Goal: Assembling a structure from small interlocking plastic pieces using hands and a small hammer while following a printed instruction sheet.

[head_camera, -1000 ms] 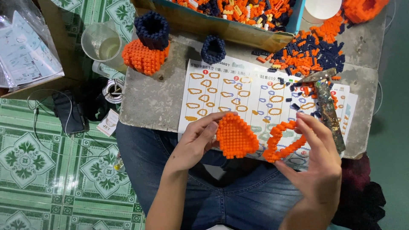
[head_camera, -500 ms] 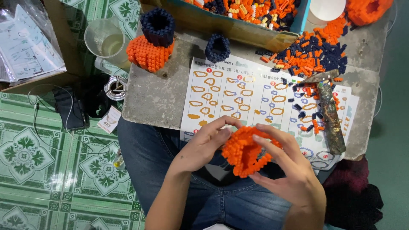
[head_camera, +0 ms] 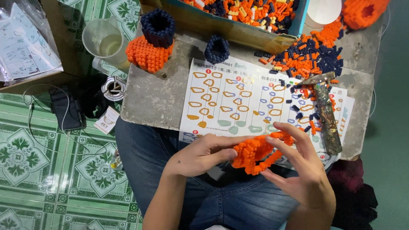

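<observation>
Both hands gripped one orange brick piece [head_camera: 255, 152] just off the near edge of the stone slab [head_camera: 157, 100], above the lap: the left hand [head_camera: 200, 154] pinched its left end, the right hand [head_camera: 300, 168] pressed fingers over its right side. Beyond it on the slab lay an instruction sheet [head_camera: 238, 102], with a hammer [head_camera: 326, 113] toward the right edge.
</observation>
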